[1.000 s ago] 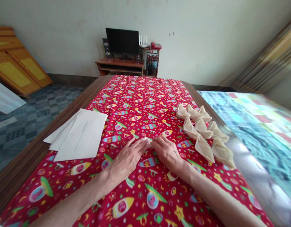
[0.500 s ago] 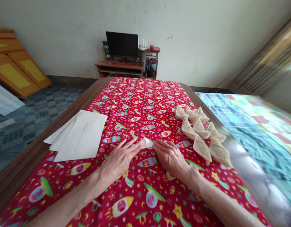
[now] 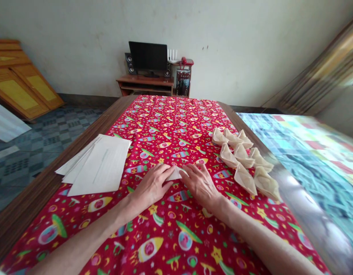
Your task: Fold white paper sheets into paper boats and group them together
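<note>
My left hand [image 3: 153, 185] and my right hand [image 3: 199, 184] lie side by side on a red patterned tablecloth [image 3: 170, 126], fingers stretched out flat. Between their fingertips sits a small folded piece of white paper [image 3: 176, 173], pressed down by both hands and mostly hidden under the fingers. To the right of my right hand lie several cream folded paper boats [image 3: 243, 158] in a cluster. A stack of white paper sheets [image 3: 97, 164] rests to the left of my left hand.
The wooden table edge [image 3: 35, 191] runs along the left. A surface with a blue and multicoloured cover [image 3: 308, 152] adjoins on the right. Against the far wall stands a desk with a monitor [image 3: 148, 57]; a yellow wooden cabinet [image 3: 24, 88] leans at left.
Both hands have shifted slightly forward and closed in over the small folded paper, covering more of it than half a second ago.
</note>
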`<state>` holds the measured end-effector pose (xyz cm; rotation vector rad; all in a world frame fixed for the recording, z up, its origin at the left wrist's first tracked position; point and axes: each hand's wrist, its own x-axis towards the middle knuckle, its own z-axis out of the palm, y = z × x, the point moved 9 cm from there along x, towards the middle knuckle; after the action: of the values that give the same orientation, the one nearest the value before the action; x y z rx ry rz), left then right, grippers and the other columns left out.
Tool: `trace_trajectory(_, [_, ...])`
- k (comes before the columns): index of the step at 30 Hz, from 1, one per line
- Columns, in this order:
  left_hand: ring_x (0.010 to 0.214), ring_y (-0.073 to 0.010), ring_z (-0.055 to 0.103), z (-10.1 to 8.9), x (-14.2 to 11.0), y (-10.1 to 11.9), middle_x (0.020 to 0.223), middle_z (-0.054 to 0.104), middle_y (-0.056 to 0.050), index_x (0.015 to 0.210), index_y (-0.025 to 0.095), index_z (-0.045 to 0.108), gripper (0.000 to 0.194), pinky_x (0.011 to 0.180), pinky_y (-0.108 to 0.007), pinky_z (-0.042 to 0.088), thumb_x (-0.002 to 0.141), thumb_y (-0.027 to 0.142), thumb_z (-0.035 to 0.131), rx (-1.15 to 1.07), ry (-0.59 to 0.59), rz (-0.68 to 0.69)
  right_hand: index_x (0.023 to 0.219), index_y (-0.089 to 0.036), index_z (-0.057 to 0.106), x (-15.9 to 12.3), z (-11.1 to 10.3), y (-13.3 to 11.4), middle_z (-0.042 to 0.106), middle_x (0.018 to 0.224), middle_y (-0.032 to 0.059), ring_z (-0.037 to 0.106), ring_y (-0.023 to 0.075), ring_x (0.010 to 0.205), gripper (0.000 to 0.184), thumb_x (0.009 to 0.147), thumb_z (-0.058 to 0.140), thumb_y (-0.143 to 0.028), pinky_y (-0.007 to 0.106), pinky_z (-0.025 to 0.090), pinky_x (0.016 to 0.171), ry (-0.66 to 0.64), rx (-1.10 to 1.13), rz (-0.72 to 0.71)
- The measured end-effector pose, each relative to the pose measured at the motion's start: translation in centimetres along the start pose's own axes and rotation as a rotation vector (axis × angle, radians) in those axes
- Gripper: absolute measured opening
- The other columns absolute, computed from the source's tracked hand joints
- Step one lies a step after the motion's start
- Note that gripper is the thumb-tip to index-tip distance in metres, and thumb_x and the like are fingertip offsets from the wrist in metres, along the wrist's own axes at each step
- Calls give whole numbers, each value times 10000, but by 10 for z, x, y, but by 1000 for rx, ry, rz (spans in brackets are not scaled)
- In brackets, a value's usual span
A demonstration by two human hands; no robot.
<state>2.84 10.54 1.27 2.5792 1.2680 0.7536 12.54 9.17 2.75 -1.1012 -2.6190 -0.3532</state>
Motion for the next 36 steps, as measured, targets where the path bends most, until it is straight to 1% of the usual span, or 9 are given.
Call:
trace_trajectory(5, [957, -219, 541, 6, 6, -5, 1029, 579, -78, 1243, 155, 522, 433, 855, -355, 489, 820, 181, 609, 17, 29, -42, 982, -169, 601, 7, 8, 1, 657, 995, 78, 557, 194, 917, 151, 940, 462, -209, 334, 408, 762, -38, 136, -70])
trace_trajectory(10, [958, -209, 542, 8, 3, -13, 1042, 591, -66, 1254, 173, 528, 446, 862, -343, 485, 817, 161, 618, -41, 68, -74, 952, -179, 617, 7, 10, 10, 662, 960, 66, 562, 173, 939, 207, 961, 413, -211, 266, 450, 736, 12, 342, -48])
trace_trajectory(14, [948, -192, 562, 4, 4, -15, 1026, 609, -56, 1237, 168, 554, 428, 854, -324, 489, 815, 141, 621, -120, 96, -111, 953, -184, 621, 6, 10, 15, 668, 945, 58, 572, 164, 931, 200, 959, 424, -219, 247, 456, 716, 47, 431, -35])
trace_trajectory(17, [937, -182, 583, 5, 4, -17, 1020, 616, -51, 1206, 175, 581, 395, 847, -314, 496, 814, 166, 632, -189, 96, -141, 948, -187, 614, 6, 11, 15, 668, 927, 50, 578, 150, 881, 192, 959, 425, -217, 235, 440, 686, 43, 395, -34])
trace_trajectory(24, [878, -149, 612, 4, 7, -14, 979, 615, -31, 1121, 202, 623, 269, 800, -272, 507, 857, 214, 576, -356, 156, -194, 933, -155, 570, 11, 5, 0, 653, 802, 33, 558, 166, 733, 111, 920, 462, -174, 300, 361, 649, 46, 68, -18])
trace_trajectory(26, [879, -154, 597, 2, 9, -10, 970, 586, -38, 1169, 203, 594, 307, 802, -281, 506, 865, 221, 554, -358, 183, -212, 855, -166, 555, 12, 2, 0, 627, 725, 13, 539, 155, 675, 116, 918, 459, -179, 298, 337, 618, 85, 57, 8])
trace_trajectory(29, [904, -171, 568, -4, 10, -7, 991, 538, -57, 1293, 192, 483, 435, 819, -314, 503, 860, 186, 516, -317, 242, -251, 803, -178, 530, 12, -4, 4, 580, 651, -4, 498, 136, 595, 156, 926, 434, -179, 281, 314, 573, 182, 106, 72])
trace_trajectory(33, [824, -166, 553, -3, 10, -7, 933, 522, -51, 1348, 162, 403, 566, 757, -309, 515, 797, 103, 515, -306, 243, -280, 828, -184, 500, 8, -9, 14, 573, 681, 2, 516, 129, 620, 114, 918, 431, -188, 241, 335, 569, 265, 285, 188])
trace_trajectory(36, [781, -159, 558, -2, 10, -10, 889, 548, -43, 1328, 147, 433, 543, 736, -298, 515, 794, 109, 528, -324, 240, -287, 870, -185, 477, 6, -6, 18, 583, 731, 5, 536, 122, 645, 48, 903, 444, -194, 220, 364, 606, 259, 422, 265])
